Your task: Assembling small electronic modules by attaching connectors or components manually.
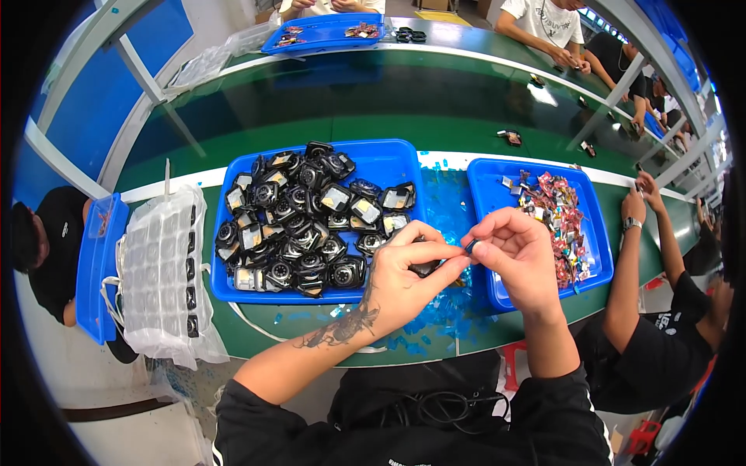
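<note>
Left hand (412, 272) and right hand (517, 256) together pinch a small bluish piece (471, 245); slipping fingertips could lose it among blue scraps (444, 304) at seven o'clock.

Production-line workshop: long green surface (435, 97), workers (660, 365) at one and four o'clock, parts trays (484, 198) at nine and three

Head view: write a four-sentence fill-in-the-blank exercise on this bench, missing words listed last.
1. Black, rounded watch-like casings are heaped in a rectangular plastic tray coloured ____.
2. A second plastic tray, holding small red-and-silver parts, stands to the casings' ____.
3. Thin blue flakes lie scattered on a flat bench coloured ____.
4. The bare hand nearer the casings is the person's ____ hand.

Missing words: blue; right; green; left.
</note>
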The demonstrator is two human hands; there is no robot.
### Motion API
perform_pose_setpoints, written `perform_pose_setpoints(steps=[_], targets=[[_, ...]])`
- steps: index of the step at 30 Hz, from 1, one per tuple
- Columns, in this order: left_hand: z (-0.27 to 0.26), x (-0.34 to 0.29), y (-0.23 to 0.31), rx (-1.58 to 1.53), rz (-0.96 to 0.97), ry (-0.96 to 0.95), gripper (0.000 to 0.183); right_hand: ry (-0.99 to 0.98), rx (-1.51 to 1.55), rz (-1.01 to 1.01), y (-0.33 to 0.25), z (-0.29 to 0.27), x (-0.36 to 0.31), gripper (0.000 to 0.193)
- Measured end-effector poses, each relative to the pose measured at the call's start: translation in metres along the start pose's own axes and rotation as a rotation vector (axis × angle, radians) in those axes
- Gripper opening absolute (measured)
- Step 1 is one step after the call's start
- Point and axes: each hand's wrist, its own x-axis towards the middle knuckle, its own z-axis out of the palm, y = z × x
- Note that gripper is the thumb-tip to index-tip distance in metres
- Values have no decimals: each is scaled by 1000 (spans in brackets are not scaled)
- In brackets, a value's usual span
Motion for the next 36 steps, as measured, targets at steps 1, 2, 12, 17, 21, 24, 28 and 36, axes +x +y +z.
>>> perform_pose_setpoints(steps=[1, 2, 12, 17, 21, 24, 28, 36], targets=[[1, -1, -2, 5, 17, 28, 13, 28, -6, 27, 0, 1, -1, 11], [2, -1, -3, 4, 17, 31, 13, 56, -12, 55, 0, 1, -1, 11], [4, -4, -4, 43, -12, 74, 13, 77, -194, -40, 3, 5, 2, 11], [4, -2, -4, -46, -43, 132, 12, 117, -668, -337, 9, 9, -3, 12], [3, -2, -6, -118, -87, 122, 12, 100, -679, -249, 18, 2, -4, 11], [5, -1, -8, -105, -85, 142, 12, 52, -704, -175, 21, 2, -7, 9], [6, -2, -7, -75, -117, 147, 11, 147, -675, -245, 18, 9, -6, 9], [3, -1, -9, -109, -82, 167, 10, 118, -847, -291, 4, 6, -10, 12]])
